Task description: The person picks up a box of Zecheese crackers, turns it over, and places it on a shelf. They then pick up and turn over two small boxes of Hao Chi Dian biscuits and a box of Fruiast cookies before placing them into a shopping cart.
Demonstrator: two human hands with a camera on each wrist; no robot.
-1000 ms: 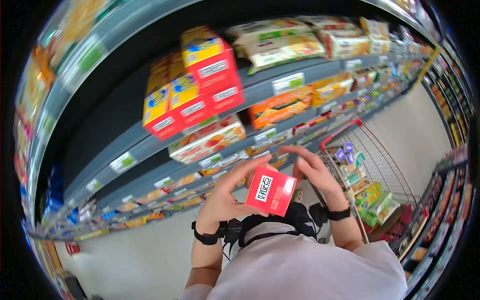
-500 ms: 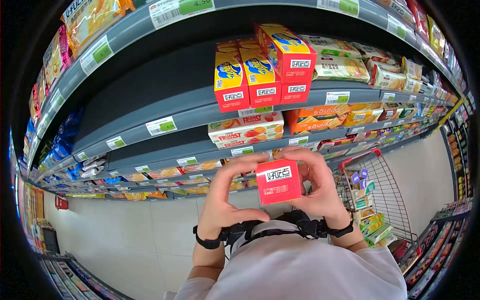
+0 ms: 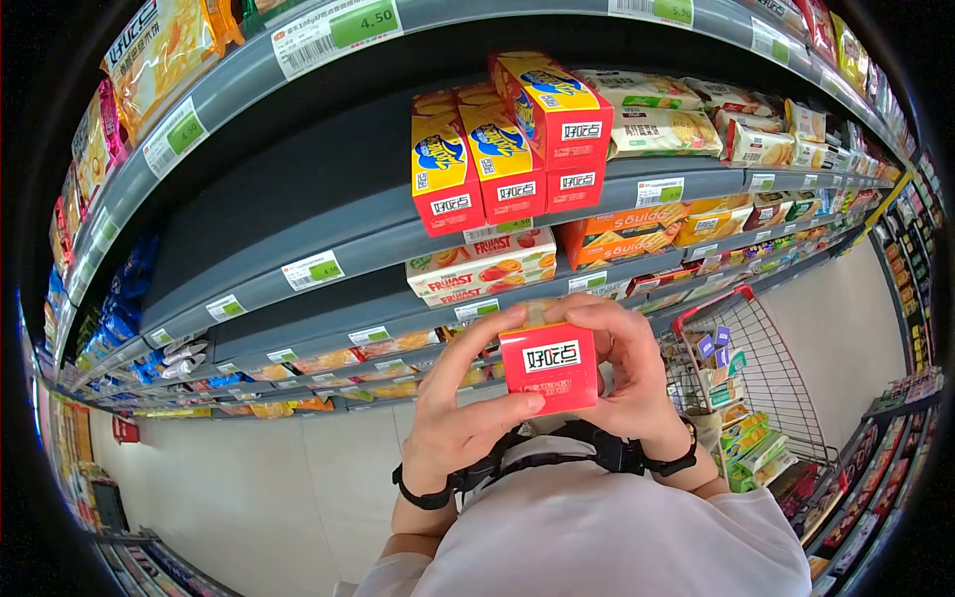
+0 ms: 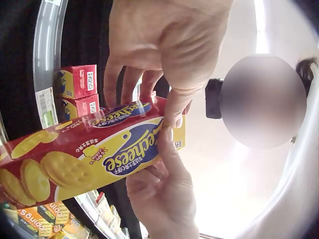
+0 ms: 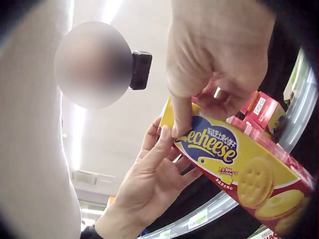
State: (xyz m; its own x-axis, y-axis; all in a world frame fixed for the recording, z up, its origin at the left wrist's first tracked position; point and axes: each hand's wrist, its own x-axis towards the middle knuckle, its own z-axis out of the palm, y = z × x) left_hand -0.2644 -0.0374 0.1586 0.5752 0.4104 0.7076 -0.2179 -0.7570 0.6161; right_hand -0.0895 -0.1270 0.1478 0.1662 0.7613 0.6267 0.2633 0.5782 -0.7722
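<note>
Both hands hold a red and yellow biscuit box (image 3: 550, 370), its red end towards the head camera. The left hand (image 3: 466, 403) has its thumb on the box's lower left; the right hand (image 3: 629, 370) wraps the right side, fingers over the top. In the left wrist view, the left hand (image 4: 167, 47) is above the box (image 4: 94, 154) and the right hand (image 4: 164, 199) below, thumb tips close together. In the right wrist view, the right hand (image 5: 214, 59) grips one end of the box (image 5: 239, 164), the left hand (image 5: 144, 186) touching its corner.
Matching boxes (image 3: 448, 164) stand on the shelf ahead, beside white biscuit packs (image 3: 662, 132). Fruit biscuit boxes (image 3: 482, 267) lie one shelf lower. A shopping cart (image 3: 771, 348) with packs in it stands to the right; a red basket (image 3: 124, 430) is far left.
The box tilted, then straightened. The right hand closed round its right side; the left thumb came off its lower edge and is back on it. The head view turned and shifted.
</note>
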